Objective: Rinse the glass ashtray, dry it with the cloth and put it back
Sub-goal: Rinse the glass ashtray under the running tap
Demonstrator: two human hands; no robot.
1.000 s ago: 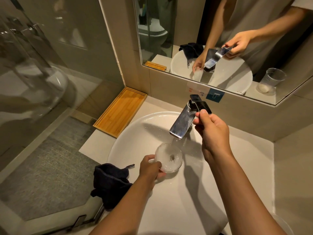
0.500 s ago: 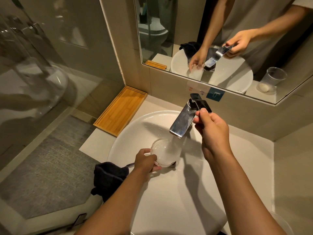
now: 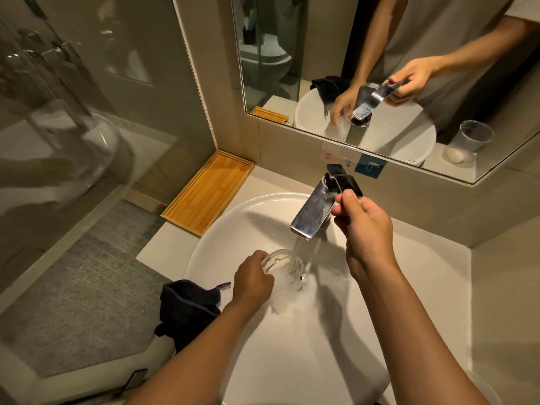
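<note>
My left hand (image 3: 253, 277) grips the clear glass ashtray (image 3: 285, 263) by its left rim and holds it tilted on edge inside the white basin (image 3: 222, 238). Water streams from the chrome tap (image 3: 314, 210) straight onto the ashtray and splashes around the drain. My right hand (image 3: 363, 226) pinches the black tap lever (image 3: 346, 182) between thumb and fingers. A dark cloth (image 3: 187, 309) lies bunched on the basin's left rim, just left of my left forearm.
A bamboo tray (image 3: 209, 192) sits on the counter at the back left, against the wall. A mirror (image 3: 380, 68) hangs above the tap. A glass shower partition (image 3: 73, 112) borders the counter on the left.
My left hand has tipped the ashtray from lying flat to standing on edge and shifted it slightly left under the stream. The water flow looks stronger. My right hand stays on the lever.
</note>
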